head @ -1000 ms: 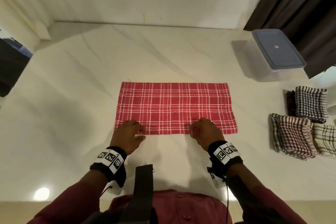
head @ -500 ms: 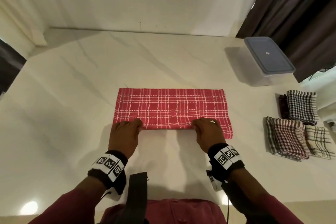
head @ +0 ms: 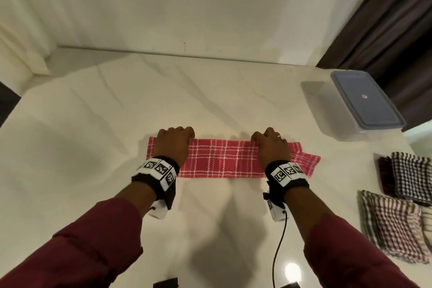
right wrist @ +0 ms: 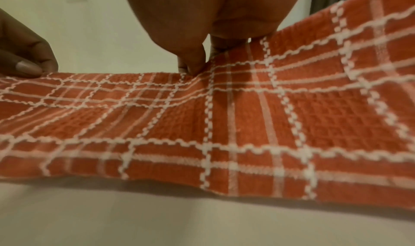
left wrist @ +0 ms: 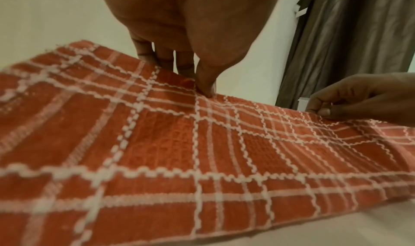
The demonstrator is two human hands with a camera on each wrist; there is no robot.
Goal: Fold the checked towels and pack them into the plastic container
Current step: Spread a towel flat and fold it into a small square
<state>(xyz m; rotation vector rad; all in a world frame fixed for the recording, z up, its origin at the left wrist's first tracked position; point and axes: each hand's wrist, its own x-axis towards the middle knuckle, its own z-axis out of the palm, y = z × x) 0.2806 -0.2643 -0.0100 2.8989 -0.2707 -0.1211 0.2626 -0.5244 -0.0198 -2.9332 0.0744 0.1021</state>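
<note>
Nearest us on the pale desk (head: 117,124) lies the red checked towel (head: 222,161), folded into a long strip. We pinch its far edge with both hands: our left hand (head: 174,141) has thumb and fingers (left wrist: 205,83) clamped on the cloth, and our right hand (head: 271,145) does the same. Folded checked towels (head: 397,224) sit to the right. Beyond them stands the plastic container (head: 367,105), its lid on.

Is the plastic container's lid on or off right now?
On. The blue-grey lid sits flat across the top of the plastic container at the table's far right; nothing is packed yet as far as the head view shows.
</note>
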